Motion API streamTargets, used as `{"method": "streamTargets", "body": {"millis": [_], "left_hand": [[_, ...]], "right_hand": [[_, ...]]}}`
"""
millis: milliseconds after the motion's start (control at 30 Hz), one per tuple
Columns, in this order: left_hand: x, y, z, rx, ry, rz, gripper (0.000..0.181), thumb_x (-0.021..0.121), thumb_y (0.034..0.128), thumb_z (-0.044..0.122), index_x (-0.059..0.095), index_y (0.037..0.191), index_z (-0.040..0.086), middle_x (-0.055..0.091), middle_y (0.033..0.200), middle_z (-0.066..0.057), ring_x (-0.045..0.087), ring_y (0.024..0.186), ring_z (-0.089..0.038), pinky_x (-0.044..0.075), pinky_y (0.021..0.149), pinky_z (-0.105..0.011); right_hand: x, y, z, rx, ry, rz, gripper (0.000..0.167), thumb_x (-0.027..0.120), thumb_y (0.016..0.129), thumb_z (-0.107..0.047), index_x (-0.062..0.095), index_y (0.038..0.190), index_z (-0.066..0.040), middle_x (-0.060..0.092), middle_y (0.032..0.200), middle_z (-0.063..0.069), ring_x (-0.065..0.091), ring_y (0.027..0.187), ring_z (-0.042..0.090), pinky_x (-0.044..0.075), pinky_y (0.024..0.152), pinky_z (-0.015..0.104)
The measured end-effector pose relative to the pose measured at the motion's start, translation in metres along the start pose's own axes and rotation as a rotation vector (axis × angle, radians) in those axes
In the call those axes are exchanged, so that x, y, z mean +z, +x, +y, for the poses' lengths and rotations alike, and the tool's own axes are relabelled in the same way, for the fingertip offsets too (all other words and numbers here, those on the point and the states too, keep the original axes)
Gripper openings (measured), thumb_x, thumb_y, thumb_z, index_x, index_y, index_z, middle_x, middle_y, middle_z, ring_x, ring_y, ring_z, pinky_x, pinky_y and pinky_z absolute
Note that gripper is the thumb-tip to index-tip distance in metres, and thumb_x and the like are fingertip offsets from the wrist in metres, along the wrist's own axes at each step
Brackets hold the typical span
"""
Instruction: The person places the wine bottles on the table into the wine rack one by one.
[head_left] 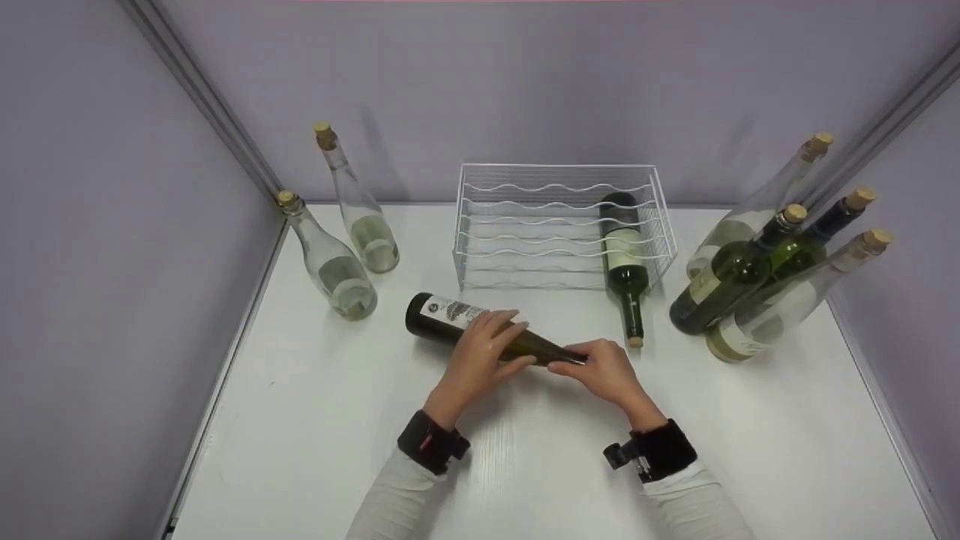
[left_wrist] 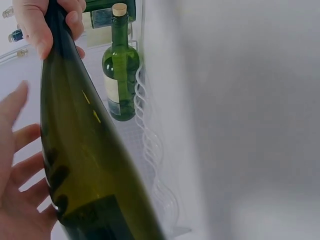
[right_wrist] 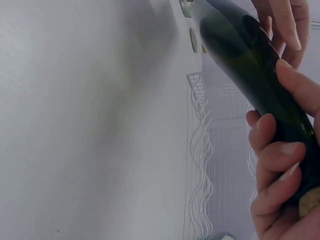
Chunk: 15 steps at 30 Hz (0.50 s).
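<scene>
A dark green wine bottle (head_left: 541, 348) with a white label is held on its side in front of the rack, base to the left and neck to the right. My right hand (head_left: 606, 370) grips its neck; the right wrist view shows the fingers (right_wrist: 272, 160) curled round it and the cork by the palm. Against the bottle's body rests my left hand (head_left: 480, 357), its fingers loosely extended. In the left wrist view the left thumb stands apart from the glass. Part of the label is hidden by the left hand.
Behind stands a white wire wine rack (head_left: 555, 225), with one corked green bottle (head_left: 624, 259) lying at its right side, neck forward. Two clear corked bottles (head_left: 341, 281) stand at the left. Several corked bottles (head_left: 731, 274) crowd together at the right. Walls border the white table (head_left: 315, 420).
</scene>
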<state>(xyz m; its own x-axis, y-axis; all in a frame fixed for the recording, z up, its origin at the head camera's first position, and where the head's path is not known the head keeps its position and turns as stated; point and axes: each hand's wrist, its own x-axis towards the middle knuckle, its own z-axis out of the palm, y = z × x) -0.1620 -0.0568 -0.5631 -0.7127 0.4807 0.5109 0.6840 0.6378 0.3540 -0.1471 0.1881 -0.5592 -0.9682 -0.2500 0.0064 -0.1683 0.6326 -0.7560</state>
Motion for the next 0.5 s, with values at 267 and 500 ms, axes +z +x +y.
{"method": "streamTargets", "body": {"millis": [267, 500], "left_hand": [[0.009, -0.009, -0.004, -0.044, 0.027, 0.082, 0.072, 0.059, 0.0900, 0.061, 0.055, 0.139, 0.009, 0.051, 0.141, -0.015, 0.045, 0.131, -0.036, 0.026, 0.112, -0.055], [0.015, -0.014, -0.002, -0.226, 0.068, 0.130, 0.073, 0.047, 0.0957, 0.061, 0.049, 0.143, 0.006, 0.034, 0.150, -0.025, 0.031, 0.139, -0.041, 0.021, 0.109, -0.065]], "right_hand": [[-0.010, -0.007, 0.009, 0.098, 0.040, -0.010, 0.043, 0.082, 0.077, -0.046, 0.079, 0.099, -0.008, 0.073, 0.089, 0.002, 0.060, 0.071, 0.015, 0.048, 0.062, 0.034], [-0.018, -0.013, 0.018, 0.132, 0.029, 0.032, 0.049, 0.082, 0.077, -0.045, 0.078, 0.102, -0.004, 0.073, 0.096, 0.009, 0.061, 0.072, 0.016, 0.048, 0.062, 0.033]]}}
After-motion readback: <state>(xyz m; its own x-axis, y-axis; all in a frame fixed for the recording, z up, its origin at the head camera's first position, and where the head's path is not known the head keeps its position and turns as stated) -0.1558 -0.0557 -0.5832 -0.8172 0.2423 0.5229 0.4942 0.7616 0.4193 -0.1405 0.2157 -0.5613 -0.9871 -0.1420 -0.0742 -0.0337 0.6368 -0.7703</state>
